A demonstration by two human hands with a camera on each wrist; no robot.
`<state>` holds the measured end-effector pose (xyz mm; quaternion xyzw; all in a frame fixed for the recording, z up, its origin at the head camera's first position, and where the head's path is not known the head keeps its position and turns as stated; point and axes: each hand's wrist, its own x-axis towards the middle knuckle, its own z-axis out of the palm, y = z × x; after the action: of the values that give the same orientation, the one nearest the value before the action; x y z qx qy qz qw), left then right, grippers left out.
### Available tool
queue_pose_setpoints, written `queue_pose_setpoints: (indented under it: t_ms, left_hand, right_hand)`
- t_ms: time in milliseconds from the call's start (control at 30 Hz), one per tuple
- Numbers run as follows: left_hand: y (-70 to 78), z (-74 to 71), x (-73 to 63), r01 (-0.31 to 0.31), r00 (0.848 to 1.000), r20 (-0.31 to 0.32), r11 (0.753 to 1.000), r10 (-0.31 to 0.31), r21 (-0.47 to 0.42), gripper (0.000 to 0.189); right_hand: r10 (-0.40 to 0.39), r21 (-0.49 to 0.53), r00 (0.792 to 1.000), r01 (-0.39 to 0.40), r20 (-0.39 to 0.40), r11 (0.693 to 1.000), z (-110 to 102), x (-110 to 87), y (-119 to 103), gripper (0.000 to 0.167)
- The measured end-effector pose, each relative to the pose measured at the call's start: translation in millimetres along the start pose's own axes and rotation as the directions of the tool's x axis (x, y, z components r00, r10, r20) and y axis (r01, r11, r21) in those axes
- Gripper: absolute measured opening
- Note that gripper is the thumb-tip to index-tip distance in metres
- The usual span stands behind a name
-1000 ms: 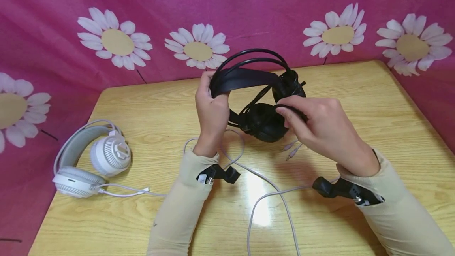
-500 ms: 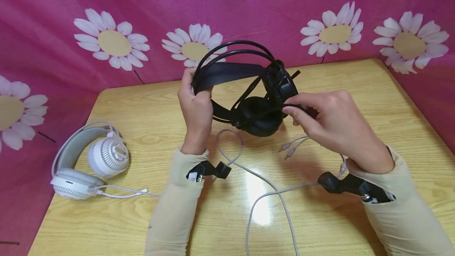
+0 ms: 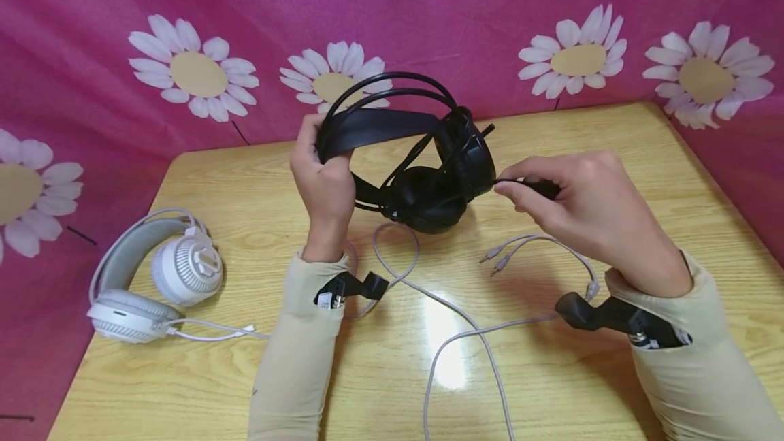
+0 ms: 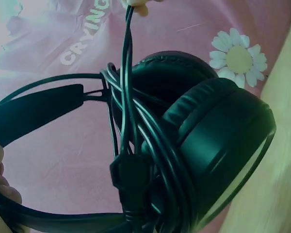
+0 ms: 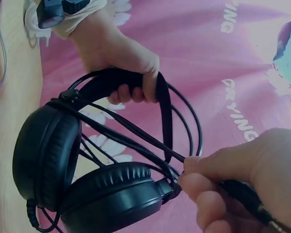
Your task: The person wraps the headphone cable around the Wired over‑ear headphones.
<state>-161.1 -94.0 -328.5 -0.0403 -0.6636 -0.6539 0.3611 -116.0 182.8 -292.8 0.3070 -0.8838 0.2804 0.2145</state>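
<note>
In the head view my left hand [image 3: 324, 182] grips the padded headband of the black over-ear headphones [image 3: 425, 204], which are raised close over the table. Their ear cups hang toward the right. My right hand [image 3: 582, 206] pinches a black cable [image 5: 131, 127] between thumb and fingertips, to the right of the cups. In the right wrist view the doubled strands run taut from the cups to my fingers, and a dark end lies within my palm. Several loops of cable [image 4: 160, 145] wind around the headphones beside the ear cup [image 4: 233, 141] in the left wrist view.
White headphones [image 3: 190, 267] lie at the table's left. Their grey cable [image 3: 453, 306] loops across the middle under my arms, ending in two jack plugs [image 3: 499, 263] below my right hand. A pink daisy-print cloth [image 3: 429, 26] stands behind the wooden table [image 3: 674, 175].
My left hand has moved left with the black headphones. My right hand has drawn right, pulling the pinched cable away from the ear cups. The white headphones stay put.
</note>
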Motion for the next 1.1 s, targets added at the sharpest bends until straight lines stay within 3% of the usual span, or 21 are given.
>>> queue_pose_setpoints:
  t_ms: [233,400,600,767,933,967,1100]
  left_hand:
    - [-0.8,0.6,-1.8,-0.063,0.997,0.053,0.996,0.06,0.06,0.023]
    - [-1.4,-1.7,-1.2,-0.092,0.986,0.141,0.996,0.092,-0.004,0.022]
    - [1.3,-5.0,1.1,-0.096,0.966,0.23,0.991,0.115,-0.093,0.025]
    - [1.1,-9.3,3.6,-0.048,0.96,0.265,0.985,0.092,-0.168,0.034]
    - [-1.6,-12.9,5.3,0.025,0.951,0.304,0.972,0.049,-0.235,0.037]
    - [-1.7,-13.5,5.5,0.046,0.948,0.315,0.966,0.038,-0.256,0.037]
    - [-3.6,-14.3,6.5,0.121,0.932,0.363,0.936,0.008,-0.331,0.041]
  right_hand:
    - [0.045,0.014,0.992,-0.044,-0.12,0.999,-2,2.2,6,0.014]
    - [0.105,0.126,0.982,-0.085,-0.159,0.988,-2,5.4,9,0.018]
    - [0.187,0.3,0.97,-0.134,-0.155,0.944,2,6.8,16,0.019]
    - [0.22,0.385,0.97,-0.165,-0.102,0.908,5,8.1,23,0.017]
    - [0.224,0.49,0.974,-0.183,-0.027,0.852,10,9.2,30,0.017]
    - [0.219,0.528,0.976,-0.183,-0.006,0.829,10,9.3,31,0.018]
    - [0.175,0.591,0.982,-0.185,0.075,0.785,12,9.1,36,0.021]
